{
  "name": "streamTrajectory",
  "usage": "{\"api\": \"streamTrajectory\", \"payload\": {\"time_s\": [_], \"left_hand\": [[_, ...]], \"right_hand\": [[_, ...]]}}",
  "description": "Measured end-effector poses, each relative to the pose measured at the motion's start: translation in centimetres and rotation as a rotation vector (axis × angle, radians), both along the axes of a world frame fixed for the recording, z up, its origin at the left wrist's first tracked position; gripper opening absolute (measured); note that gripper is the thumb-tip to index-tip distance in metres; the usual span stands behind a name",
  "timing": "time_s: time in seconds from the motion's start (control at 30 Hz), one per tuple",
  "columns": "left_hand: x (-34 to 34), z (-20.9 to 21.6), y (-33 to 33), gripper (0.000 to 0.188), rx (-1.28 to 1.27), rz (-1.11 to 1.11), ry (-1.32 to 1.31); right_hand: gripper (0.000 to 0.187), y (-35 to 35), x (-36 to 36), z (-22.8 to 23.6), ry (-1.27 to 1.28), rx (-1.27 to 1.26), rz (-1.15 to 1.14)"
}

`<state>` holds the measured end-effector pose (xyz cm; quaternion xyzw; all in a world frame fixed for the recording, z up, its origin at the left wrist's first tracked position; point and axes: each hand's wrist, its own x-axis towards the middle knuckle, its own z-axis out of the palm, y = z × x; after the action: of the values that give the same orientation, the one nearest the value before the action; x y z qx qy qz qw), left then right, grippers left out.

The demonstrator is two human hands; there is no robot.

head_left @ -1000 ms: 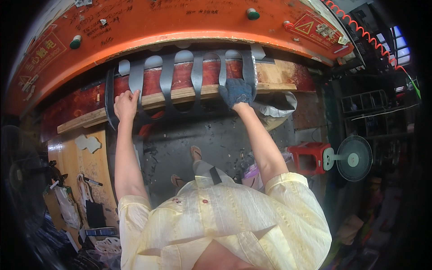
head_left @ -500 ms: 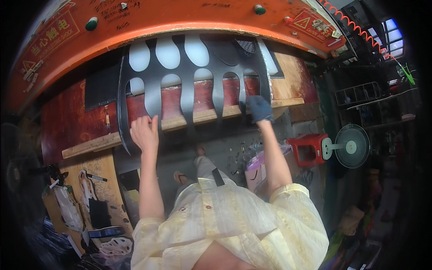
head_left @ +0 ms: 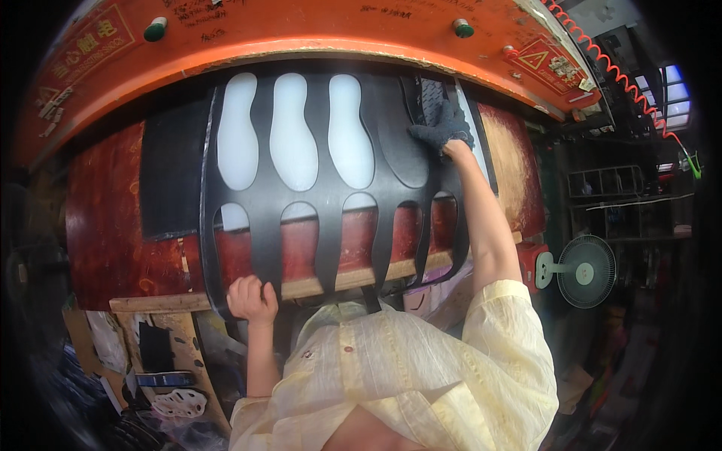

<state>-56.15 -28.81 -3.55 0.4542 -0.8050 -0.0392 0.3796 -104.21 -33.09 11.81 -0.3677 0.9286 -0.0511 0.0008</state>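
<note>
A large black sheet [head_left: 310, 195] with sole-shaped cut-outs lies on the dark red board, its cut strips hanging over the near edge. White shows through three of the far cut-outs. My left hand [head_left: 253, 299] is bare, its fingers curled closed at the sheet's near left edge. At the far right, my right hand [head_left: 444, 134], in a dark glove, rests over the sheet with its thumb spread to the left. Beyond its fingers shows a dark textured piece [head_left: 433, 96], partly covered by the hand. To the left of it lies a black sole shape [head_left: 402, 150], flush in the sheet.
An orange machine beam [head_left: 301, 34] with green buttons spans the far side. Another black sheet [head_left: 174, 165] lies left on the red board [head_left: 101, 225]. A fan [head_left: 587, 270] stands at right, below a coiled red hose [head_left: 602, 64]. White perforated pieces [head_left: 179, 403] lie lower left.
My right hand has moved away from me, from the sheet's near right strips to the far right cut-outs. My left hand stays at the near left edge, fingers more curled. The view has shifted.
</note>
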Motion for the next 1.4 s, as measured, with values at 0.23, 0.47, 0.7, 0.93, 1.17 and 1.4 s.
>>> {"api": "streamTrajectory", "payload": {"time_s": [0.23, 0.47, 0.7, 0.93, 1.17, 1.4], "left_hand": [[1.6, -0.3, 2.7, 0.034, 0.001, 0.000, -0.019], [1.9, 0.1, 3.4, 0.039, 0.021, -0.021, -0.039], [1.9, 0.7, 3.1, 0.034, 0.040, -0.043, -0.057], [2.1, 0.8, 2.7, 0.020, 0.101, -0.023, -0.010], [-0.7, 4.1, 0.3, 0.018, 0.364, 0.458, 0.445], [-13.4, 10.9, -2.3, 0.023, 0.400, -0.189, 0.339]], "right_hand": [[0.098, 3.2, -1.7, -0.8, -0.317, -0.162, 0.034], [0.080, 7.2, -5.3, 0.7, -0.946, -0.664, -0.084], [0.077, 12.4, -10.0, 2.4, -0.992, -0.698, 0.001], [0.070, 25.5, -14.0, -0.5, -0.978, -1.062, -0.250], [0.059, 28.9, -13.5, -5.3, -0.058, -0.139, -0.430], [0.034, 27.6, -7.5, -4.8, -0.314, -0.421, -0.170]]}}
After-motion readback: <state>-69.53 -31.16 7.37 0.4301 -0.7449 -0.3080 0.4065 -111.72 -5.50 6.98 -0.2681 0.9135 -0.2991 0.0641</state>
